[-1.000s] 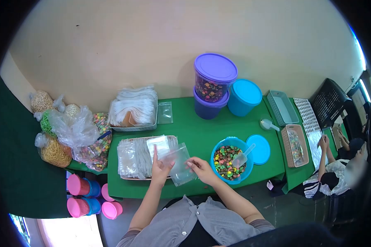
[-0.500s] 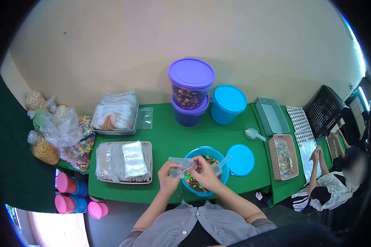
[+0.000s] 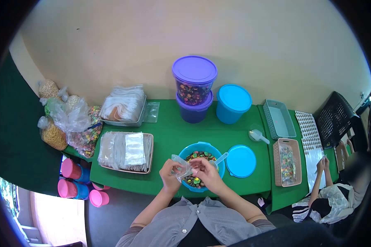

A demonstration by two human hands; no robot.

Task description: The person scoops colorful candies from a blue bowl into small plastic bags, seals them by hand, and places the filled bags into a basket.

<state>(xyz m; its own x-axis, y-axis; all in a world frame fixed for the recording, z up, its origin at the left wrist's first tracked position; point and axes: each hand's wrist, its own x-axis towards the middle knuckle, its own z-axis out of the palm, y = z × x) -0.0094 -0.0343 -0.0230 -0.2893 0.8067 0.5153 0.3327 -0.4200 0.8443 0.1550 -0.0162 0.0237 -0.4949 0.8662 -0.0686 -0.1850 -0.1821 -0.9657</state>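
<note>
My left hand [image 3: 170,176] is closed on a small clear plastic bag [image 3: 180,164], held over the left rim of a blue tub. My right hand [image 3: 208,176] has its fingers curled at the right edge of the same bag, with the fingertips partly hidden. Under my hands, the blue tub [image 3: 188,150] contains colourful candies [image 3: 202,155] in brown, green, yellow and red. A translucent scoop [image 3: 222,157] rests in it, handle tilted up to the right. The round blue lid [image 3: 241,161] lies flat beside the tub.
Left are baskets of plastic bags [image 3: 135,150] and bulging snack bags [image 3: 53,133]. Behind stand stacked purple tubs [image 3: 194,90] and a closed blue tub [image 3: 233,105]. Right are another scoop [image 3: 257,136], a basket of filled packets [image 3: 287,164] and a co-worker [image 3: 332,193].
The bag has turned from lying sideways to slanting downward between my hands, and its shape looks more bunched. My view has shifted slightly, moving the table's contents in frame.
</note>
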